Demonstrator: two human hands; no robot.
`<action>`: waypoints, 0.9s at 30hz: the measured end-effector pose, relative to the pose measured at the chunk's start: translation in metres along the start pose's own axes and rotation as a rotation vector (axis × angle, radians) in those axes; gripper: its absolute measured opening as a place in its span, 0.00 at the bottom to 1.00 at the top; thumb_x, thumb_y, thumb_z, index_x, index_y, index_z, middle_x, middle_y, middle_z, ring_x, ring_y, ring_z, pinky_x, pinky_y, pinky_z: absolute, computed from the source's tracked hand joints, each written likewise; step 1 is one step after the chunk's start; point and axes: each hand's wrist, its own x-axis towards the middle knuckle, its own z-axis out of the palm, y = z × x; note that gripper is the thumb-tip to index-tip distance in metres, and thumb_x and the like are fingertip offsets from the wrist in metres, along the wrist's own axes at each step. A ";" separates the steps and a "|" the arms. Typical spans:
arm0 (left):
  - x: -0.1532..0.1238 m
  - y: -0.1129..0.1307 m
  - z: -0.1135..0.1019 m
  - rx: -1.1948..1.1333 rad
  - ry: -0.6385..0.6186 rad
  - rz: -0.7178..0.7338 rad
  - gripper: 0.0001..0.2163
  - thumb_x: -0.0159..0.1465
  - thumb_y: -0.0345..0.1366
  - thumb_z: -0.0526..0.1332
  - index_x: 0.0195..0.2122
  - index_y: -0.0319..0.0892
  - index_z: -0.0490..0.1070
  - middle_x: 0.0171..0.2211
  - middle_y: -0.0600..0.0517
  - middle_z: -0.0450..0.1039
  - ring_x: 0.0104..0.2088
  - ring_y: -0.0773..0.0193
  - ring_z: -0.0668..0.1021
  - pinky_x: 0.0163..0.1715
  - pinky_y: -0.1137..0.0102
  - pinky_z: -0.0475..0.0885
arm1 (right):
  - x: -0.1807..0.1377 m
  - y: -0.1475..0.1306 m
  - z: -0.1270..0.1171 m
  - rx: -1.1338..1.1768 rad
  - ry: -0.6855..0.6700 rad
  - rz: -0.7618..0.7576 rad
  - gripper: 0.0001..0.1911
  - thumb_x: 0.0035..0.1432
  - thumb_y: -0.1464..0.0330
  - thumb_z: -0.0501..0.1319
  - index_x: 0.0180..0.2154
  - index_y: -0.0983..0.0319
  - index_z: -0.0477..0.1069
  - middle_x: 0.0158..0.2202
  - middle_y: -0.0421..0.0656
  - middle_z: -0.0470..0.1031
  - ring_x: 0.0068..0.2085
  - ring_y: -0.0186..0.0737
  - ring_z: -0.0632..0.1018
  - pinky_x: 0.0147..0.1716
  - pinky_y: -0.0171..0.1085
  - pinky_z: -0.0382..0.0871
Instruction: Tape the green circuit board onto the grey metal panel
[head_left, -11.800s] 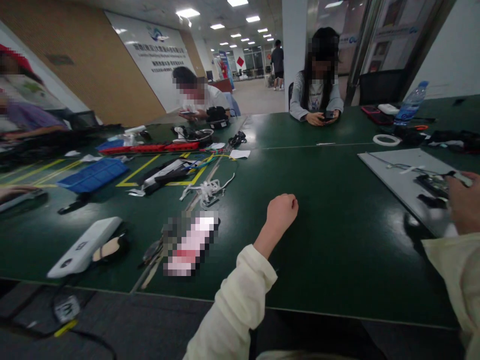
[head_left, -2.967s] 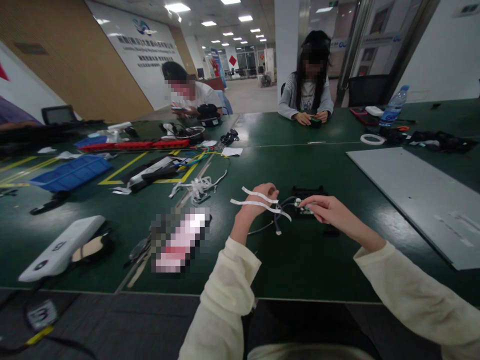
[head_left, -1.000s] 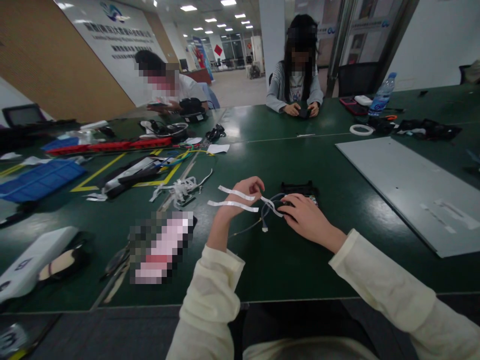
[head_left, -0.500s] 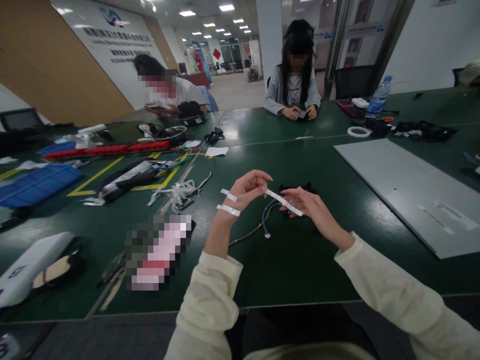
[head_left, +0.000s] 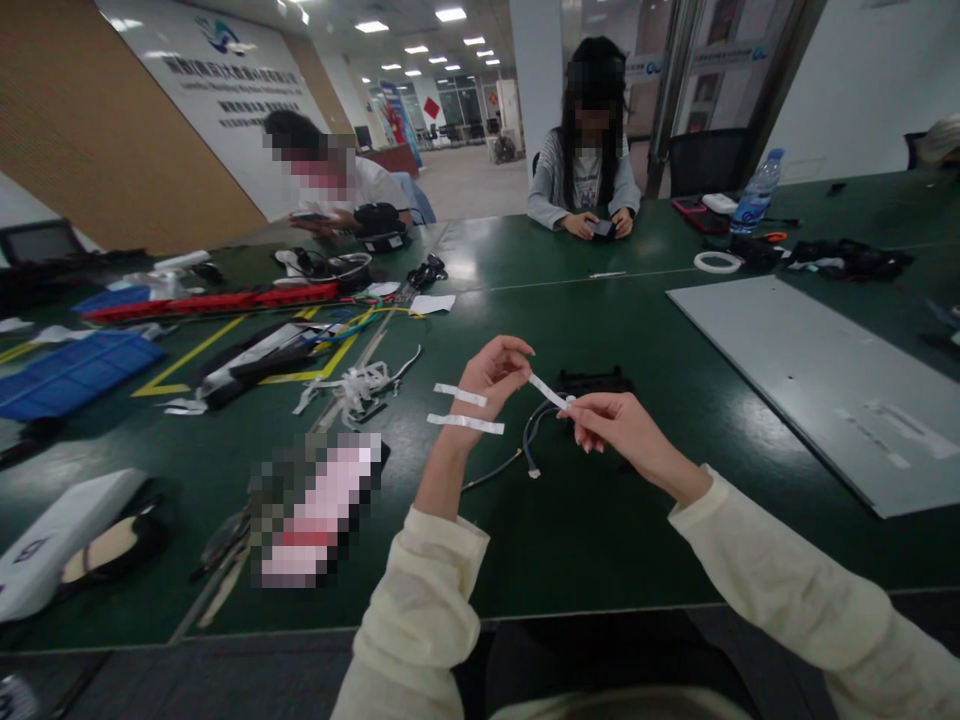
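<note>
A short strip of white tape (head_left: 548, 391) is stretched between my two hands above the green table. My left hand (head_left: 491, 378) pinches its upper left end. My right hand (head_left: 606, 420) pinches the lower right end between thumb and finger. Across the back of my left hand and wrist lie two more white strips (head_left: 465, 424), their ends standing off the skin. Below and behind the hands is a bundle of dark cables (head_left: 531, 445) with a small white connector. Partly hidden behind my right hand sits a black device (head_left: 598, 381).
Left of my hands lie a heap of crumpled white strips (head_left: 358, 390) and a pixelated pink item (head_left: 322, 510). A large grey panel (head_left: 810, 380) covers the right side. Farther back are a tape roll (head_left: 717, 262), a water bottle (head_left: 757, 192) and two seated people.
My right hand, loosely spread beside the strip before, has closed on its lower right end. The strips on my left hand show at a slightly different angle.
</note>
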 end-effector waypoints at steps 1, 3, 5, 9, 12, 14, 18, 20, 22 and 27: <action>0.001 -0.002 0.002 -0.006 0.025 -0.005 0.11 0.56 0.32 0.63 0.40 0.40 0.68 0.26 0.56 0.69 0.26 0.70 0.72 0.30 0.74 0.68 | 0.000 0.000 0.001 -0.024 0.010 -0.021 0.14 0.57 0.59 0.60 0.39 0.63 0.76 0.25 0.38 0.72 0.24 0.28 0.72 0.21 0.29 0.63; 0.002 -0.005 0.006 -0.014 0.112 -0.047 0.11 0.56 0.35 0.64 0.40 0.40 0.68 0.26 0.57 0.69 0.24 0.71 0.72 0.28 0.74 0.68 | 0.000 0.002 0.002 -0.094 0.060 -0.088 0.14 0.58 0.60 0.59 0.39 0.62 0.75 0.25 0.39 0.73 0.25 0.29 0.73 0.22 0.30 0.65; 0.000 -0.005 0.011 -0.047 0.200 -0.156 0.13 0.57 0.40 0.63 0.41 0.40 0.68 0.28 0.55 0.72 0.24 0.71 0.73 0.28 0.74 0.70 | -0.001 0.003 0.004 -0.182 0.140 -0.177 0.13 0.59 0.61 0.59 0.40 0.62 0.75 0.27 0.40 0.74 0.26 0.31 0.74 0.25 0.32 0.68; -0.007 0.004 0.020 -0.272 0.037 -0.422 0.18 0.59 0.48 0.62 0.44 0.39 0.71 0.39 0.46 0.77 0.36 0.63 0.79 0.39 0.68 0.73 | -0.002 0.004 0.005 -0.317 0.209 -0.311 0.12 0.61 0.63 0.58 0.41 0.61 0.75 0.30 0.41 0.75 0.29 0.33 0.76 0.30 0.34 0.72; -0.012 0.010 0.024 -0.387 -0.107 -0.462 0.17 0.58 0.45 0.64 0.43 0.38 0.74 0.41 0.44 0.78 0.40 0.61 0.79 0.45 0.66 0.72 | -0.002 0.005 0.005 -0.367 0.183 -0.326 0.11 0.61 0.64 0.57 0.41 0.60 0.75 0.31 0.41 0.76 0.30 0.33 0.76 0.30 0.35 0.73; -0.012 0.010 0.025 -0.402 -0.108 -0.445 0.14 0.57 0.42 0.66 0.39 0.37 0.76 0.38 0.45 0.79 0.38 0.62 0.80 0.45 0.66 0.72 | -0.002 0.006 0.005 -0.368 0.178 -0.316 0.12 0.61 0.63 0.57 0.42 0.60 0.75 0.31 0.40 0.76 0.30 0.34 0.77 0.30 0.35 0.74; -0.011 0.005 0.027 -0.338 -0.017 -0.381 0.12 0.54 0.41 0.68 0.33 0.36 0.77 0.32 0.47 0.79 0.34 0.61 0.80 0.43 0.64 0.73 | -0.002 0.005 0.006 -0.334 0.159 -0.276 0.14 0.61 0.61 0.57 0.44 0.60 0.75 0.34 0.41 0.78 0.33 0.36 0.78 0.34 0.37 0.75; -0.010 0.004 0.029 -0.287 0.028 -0.354 0.13 0.54 0.42 0.68 0.33 0.36 0.77 0.31 0.46 0.79 0.34 0.60 0.80 0.42 0.63 0.74 | -0.002 0.003 0.006 -0.337 0.158 -0.252 0.16 0.60 0.61 0.58 0.46 0.60 0.75 0.37 0.43 0.79 0.36 0.37 0.79 0.38 0.39 0.75; -0.010 0.003 0.031 -0.249 0.064 -0.326 0.14 0.54 0.43 0.68 0.33 0.36 0.76 0.31 0.46 0.79 0.33 0.59 0.81 0.41 0.62 0.75 | -0.002 0.001 0.005 -0.344 0.178 -0.227 0.18 0.59 0.59 0.59 0.48 0.60 0.74 0.42 0.44 0.78 0.40 0.39 0.79 0.42 0.41 0.74; -0.008 -0.003 0.037 -0.132 0.102 -0.240 0.13 0.55 0.43 0.67 0.32 0.36 0.76 0.31 0.46 0.79 0.33 0.59 0.81 0.40 0.63 0.75 | 0.004 0.004 0.003 -0.205 0.196 -0.138 0.23 0.54 0.57 0.63 0.49 0.60 0.73 0.47 0.45 0.76 0.44 0.40 0.77 0.45 0.42 0.72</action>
